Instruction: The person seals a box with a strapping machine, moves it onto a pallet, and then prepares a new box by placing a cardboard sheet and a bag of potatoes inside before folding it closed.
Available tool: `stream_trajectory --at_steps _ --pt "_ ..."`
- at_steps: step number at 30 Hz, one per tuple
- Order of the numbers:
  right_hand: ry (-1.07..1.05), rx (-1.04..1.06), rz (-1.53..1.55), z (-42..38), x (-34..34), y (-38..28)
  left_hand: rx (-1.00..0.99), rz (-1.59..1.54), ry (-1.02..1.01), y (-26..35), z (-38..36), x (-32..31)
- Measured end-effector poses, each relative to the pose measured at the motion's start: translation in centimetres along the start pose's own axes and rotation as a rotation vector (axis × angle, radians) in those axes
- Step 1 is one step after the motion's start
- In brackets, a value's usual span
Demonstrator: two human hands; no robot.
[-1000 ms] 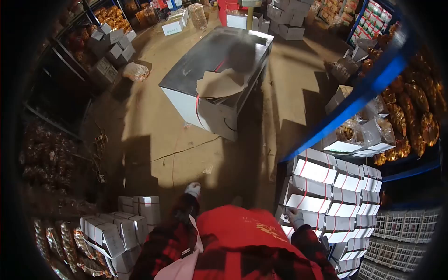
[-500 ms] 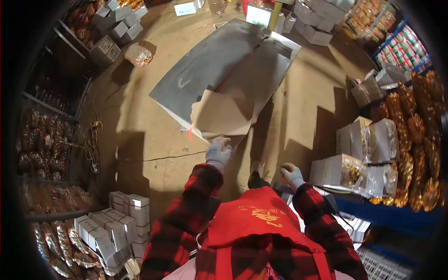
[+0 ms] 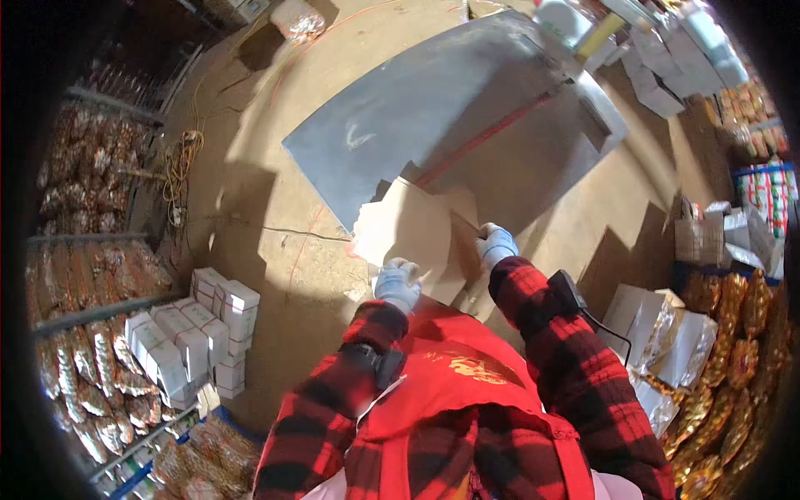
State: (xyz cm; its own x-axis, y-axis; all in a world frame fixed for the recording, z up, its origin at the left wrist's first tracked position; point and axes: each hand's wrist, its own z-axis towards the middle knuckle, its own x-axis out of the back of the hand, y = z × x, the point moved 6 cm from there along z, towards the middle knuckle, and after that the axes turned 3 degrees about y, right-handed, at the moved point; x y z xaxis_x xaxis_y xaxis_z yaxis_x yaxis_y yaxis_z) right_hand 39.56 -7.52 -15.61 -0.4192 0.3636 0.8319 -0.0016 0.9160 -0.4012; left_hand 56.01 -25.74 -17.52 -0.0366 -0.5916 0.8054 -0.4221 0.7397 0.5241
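Note:
A light brown cardboard piece [image 3: 404,223] lies over the near corner of a large dark grey sheet [image 3: 417,100] on the floor. My left hand [image 3: 398,285], in a pale glove, has its fingers curled on the cardboard's near left edge. At the right edge of the cardboard, my right hand [image 3: 496,243], also gloved, has its fingers closed on the rim. A red stripe runs across the grey sheet beyond the cardboard.
White boxes tied with bands [image 3: 187,333] are stacked at the left. Opened white boxes [image 3: 633,312] stand at the right beside gold-wrapped packs [image 3: 742,367]. A coiled cable [image 3: 179,171] lies on the floor at the left. More boxes stand at the back right.
My right hand has moved forward from beside the apron to the cardboard's right edge. My left hand is now on its near left edge. The view has shifted, so the grey sheet looks nearer.

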Motion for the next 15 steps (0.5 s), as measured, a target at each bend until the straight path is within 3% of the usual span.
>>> stream_trajectory --at_steps 1,2,5,6,8,12,15 --pt "-0.122 -0.004 -0.163 0.4 0.0 -1.0 0.025 -0.022 -0.008 0.4 0.0 0.2" --pt "-0.033 0.096 -0.248 0.9 -0.2 -1.7 0.076 -0.034 -0.048 0.6 0.0 0.5" --pt "0.037 0.431 -0.216 0.6 1.9 -6.1 -0.044 -0.009 0.128 -0.1 -0.4 0.3" --pt "0.062 0.492 -0.138 0.9 2.4 -7.1 0.018 -0.086 0.108 -0.3 -0.6 0.5" --pt "-0.097 0.479 -0.028 3.4 0.4 -7.1 0.133 -0.241 0.072 0.1 -0.6 0.8" --pt "-0.396 0.525 0.121 5.0 -2.7 -6.9 0.611 -1.01 0.097 -0.9 0.2 -1.9" --pt "-0.676 0.425 0.316 4.4 -4.4 -6.1 0.644 -0.622 0.131 1.2 2.0 -0.6"
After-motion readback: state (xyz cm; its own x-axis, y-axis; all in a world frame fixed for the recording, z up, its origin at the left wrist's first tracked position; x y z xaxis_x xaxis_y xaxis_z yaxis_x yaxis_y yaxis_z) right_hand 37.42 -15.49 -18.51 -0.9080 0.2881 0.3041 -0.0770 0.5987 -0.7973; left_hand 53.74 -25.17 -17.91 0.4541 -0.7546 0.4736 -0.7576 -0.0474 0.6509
